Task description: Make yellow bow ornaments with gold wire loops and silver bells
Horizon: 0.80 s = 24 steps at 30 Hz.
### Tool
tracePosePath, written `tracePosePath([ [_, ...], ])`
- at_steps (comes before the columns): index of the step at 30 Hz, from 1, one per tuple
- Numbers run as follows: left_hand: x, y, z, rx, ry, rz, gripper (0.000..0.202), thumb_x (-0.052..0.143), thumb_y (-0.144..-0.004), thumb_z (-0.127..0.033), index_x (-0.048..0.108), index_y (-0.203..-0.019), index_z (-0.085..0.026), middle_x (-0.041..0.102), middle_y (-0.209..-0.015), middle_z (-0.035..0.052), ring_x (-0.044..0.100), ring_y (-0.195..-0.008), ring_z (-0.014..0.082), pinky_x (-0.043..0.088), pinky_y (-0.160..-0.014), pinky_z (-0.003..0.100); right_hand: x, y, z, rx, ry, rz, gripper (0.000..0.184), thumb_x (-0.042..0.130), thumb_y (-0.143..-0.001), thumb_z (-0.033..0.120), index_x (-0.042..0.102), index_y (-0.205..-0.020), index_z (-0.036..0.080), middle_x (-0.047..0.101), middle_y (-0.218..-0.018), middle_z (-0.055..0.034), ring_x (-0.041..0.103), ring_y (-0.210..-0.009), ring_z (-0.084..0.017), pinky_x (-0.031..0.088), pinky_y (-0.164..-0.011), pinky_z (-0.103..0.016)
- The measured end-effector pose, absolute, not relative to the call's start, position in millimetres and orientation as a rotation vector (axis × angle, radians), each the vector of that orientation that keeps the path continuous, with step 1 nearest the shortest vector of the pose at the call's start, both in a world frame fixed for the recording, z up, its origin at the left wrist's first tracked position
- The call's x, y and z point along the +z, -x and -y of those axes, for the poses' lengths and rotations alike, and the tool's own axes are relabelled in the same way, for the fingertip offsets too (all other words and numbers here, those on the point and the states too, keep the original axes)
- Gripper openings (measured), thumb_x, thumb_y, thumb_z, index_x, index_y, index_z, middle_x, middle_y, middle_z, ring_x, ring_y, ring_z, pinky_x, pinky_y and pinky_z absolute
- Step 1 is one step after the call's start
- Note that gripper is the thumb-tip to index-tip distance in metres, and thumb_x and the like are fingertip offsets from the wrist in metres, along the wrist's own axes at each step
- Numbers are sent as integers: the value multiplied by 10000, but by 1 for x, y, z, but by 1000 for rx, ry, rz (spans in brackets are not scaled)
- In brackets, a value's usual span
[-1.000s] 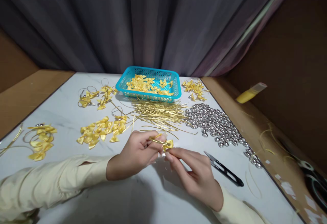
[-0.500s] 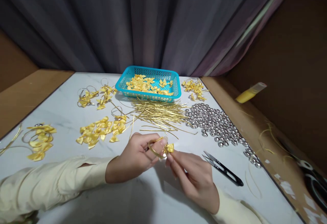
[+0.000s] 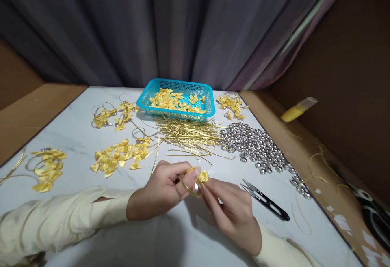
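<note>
My left hand (image 3: 170,184) is closed, pinching a yellow satin ribbon bow (image 3: 203,176) between thumb and fingers. A loop of gold cord (image 3: 189,190) curves out below the left thumb, and something shiny shows beside it. From the right, my right hand (image 3: 227,204) meets the bow with its fingers pinched together on the bow and cord. Just how the cord runs between the fingertips is hidden. To the right of that hand lie black thread snips (image 3: 267,201), blades pointing away.
A turquoise basket (image 3: 210,115) of yellow bows stands at the back. Before it spread gold cord pieces (image 3: 191,135), with silver rings (image 3: 256,147) to their right. Bow clusters (image 3: 114,156) lie at left. Scissors (image 3: 376,222) and a glue-like tube (image 3: 298,109) sit beyond the right edge.
The gold cord loop has shifted slightly right and down and now shows a second curve near my right fingertips. Both hands stay nearly in place, still pinching the bow.
</note>
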<state>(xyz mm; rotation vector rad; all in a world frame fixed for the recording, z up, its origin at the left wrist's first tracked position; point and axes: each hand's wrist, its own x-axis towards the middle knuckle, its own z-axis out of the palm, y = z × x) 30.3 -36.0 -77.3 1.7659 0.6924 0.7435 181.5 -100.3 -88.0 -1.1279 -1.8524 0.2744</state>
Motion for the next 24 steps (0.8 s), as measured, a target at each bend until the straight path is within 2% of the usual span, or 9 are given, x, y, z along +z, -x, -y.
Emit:
tracePosePath([
  [5,-72,-31,34,775,-1872,-745,359,418,-881,-232,374,-532,-163,326,-451,-74,294,-409,45,254,-392,153,-86,-182,98,388,1152,1812,160,454,-872,81,584,-808,149,641,-666,-27,551,-506,-86,449,-484,-194],
  [11,-68,-30,31,934,-2068,-710,344,434,-856,-142,369,-519,-156,310,-461,-76,307,-408,36,255,-393,137,-85,-184,99,247,1147,1799,135,500,-862,94,557,-961,167,668,-738,-37,602,-580,-115,487,-531,-229],
  [15,-69,-28,29,1005,-2200,-718,352,443,-861,-144,393,-512,-152,333,-453,-73,306,-400,36,262,-392,146,-85,-188,99,-3,1078,1939,217,483,-842,56,538,-1042,120,680,-745,-77,587,-562,-137,472,-500,-266],
  [19,-73,-27,28,1069,-2306,-681,335,440,-874,-153,456,-539,-145,415,-453,-61,352,-388,36,302,-411,156,-84,-195,101,-469,949,2051,250,555,-776,62,569,-1025,43,698,-731,-147,617,-647,-219,465,-492,-320],
  [21,-74,-26,27,1079,-2327,-688,335,439,-878,-157,469,-544,-145,436,-454,-57,367,-387,39,311,-412,161,-84,-198,105,-594,913,2050,229,579,-757,75,598,-986,76,705,-756,-136,637,-744,-247,491,-556,-347],
  [24,-75,-25,27,1101,-2347,-695,340,438,-884,-164,466,-545,-151,429,-455,-59,363,-389,43,309,-409,170,-85,-202,112,-488,937,2072,262,559,-769,85,591,-1016,167,701,-822,-83,634,-882,-235,510,-672,-367],
])
